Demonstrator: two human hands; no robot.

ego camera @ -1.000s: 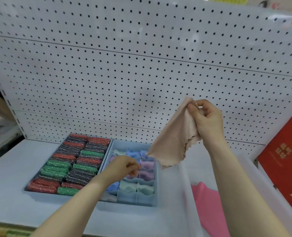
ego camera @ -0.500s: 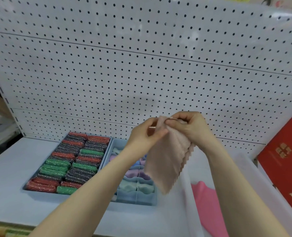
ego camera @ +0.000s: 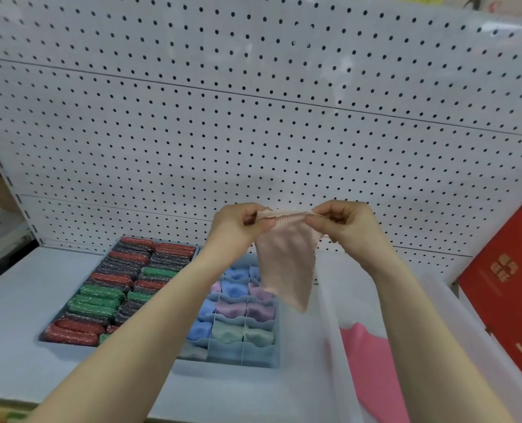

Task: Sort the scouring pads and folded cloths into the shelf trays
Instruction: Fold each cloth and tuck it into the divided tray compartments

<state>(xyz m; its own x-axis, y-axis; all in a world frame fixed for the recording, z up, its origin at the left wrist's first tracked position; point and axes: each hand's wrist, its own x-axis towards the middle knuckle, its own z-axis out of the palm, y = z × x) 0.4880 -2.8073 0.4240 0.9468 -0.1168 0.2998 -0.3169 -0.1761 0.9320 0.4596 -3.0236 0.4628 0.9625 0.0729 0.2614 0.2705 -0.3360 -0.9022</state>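
**Two hands pinch one beige cloth above the divided tray**

Your left hand (ego camera: pixel 238 222) pinches the upper left corner of the beige cloth (ego camera: pixel 287 264) between thumb and curled fingers. Your right hand (ego camera: pixel 343 222) pinches the upper right corner in the same manner. The top edge of the cloth runs nearly level between the two hands, and the remainder hangs down to a point, clear of every surface.

The cloth hangs in front of the white pegboard (ego camera: pixel 253 117), over the right rear part of the divided tray (ego camera: pixel 244 360). The divided tray stands on the pale shelf (ego camera: pixel 12 331) and holds folded cloths (ego camera: pixel 235 308) in blue, lilac and pale green, one per compartment. Your left forearm crosses in front of its left compartments and hides them.

Just beside the divided tray, on its left, stands the scouring pad tray (ego camera: pixel 44 335). It holds scouring pads (ego camera: pixel 101 296) in red, green and dark grey, laid in rows.

To the right of the divided tray stands a translucent white bin (ego camera: pixel 333 315). A pink cloth (ego camera: pixel 372 370) lies inside it, below your right forearm. A red box (ego camera: pixel 510 288) with gold lettering leans at the far right edge of the view, beside the bin.
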